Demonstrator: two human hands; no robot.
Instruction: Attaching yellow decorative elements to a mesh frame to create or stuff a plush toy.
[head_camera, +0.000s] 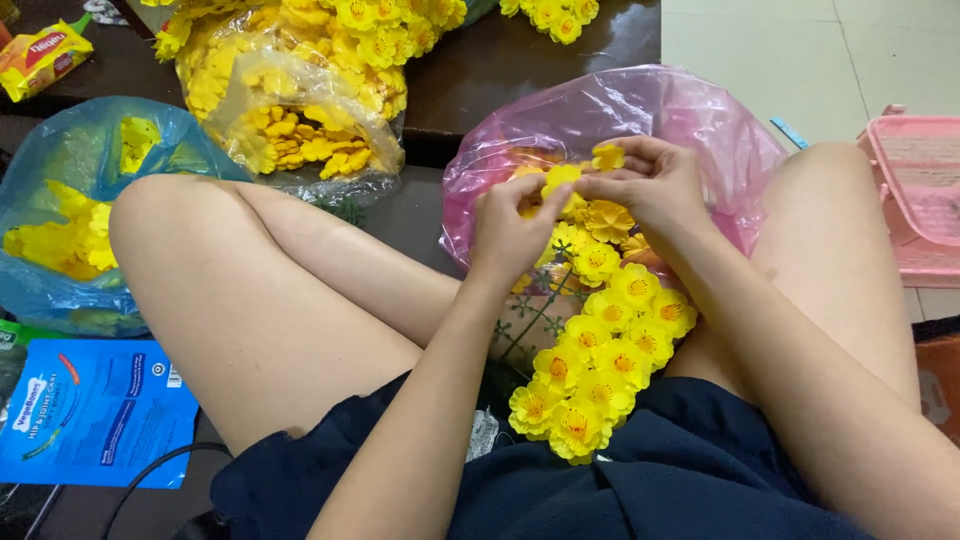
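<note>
Many blooms already on stem (590, 370) — left hand (508, 235), right hand (655, 185) pinching another flower (562, 178) above; bags hold more.

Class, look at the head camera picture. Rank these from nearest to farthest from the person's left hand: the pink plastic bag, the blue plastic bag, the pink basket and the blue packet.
From the left hand:
1. Pink plastic bag, right behind the hand, between the knees.
2. Blue plastic bag, far left, beyond the knee.
3. Pink basket, at the right edge.

The blue packet, lower left, is too close to call against the blue plastic bag and the pink basket.

Dark table (520, 60), pale tiled floor (760, 50)
</note>
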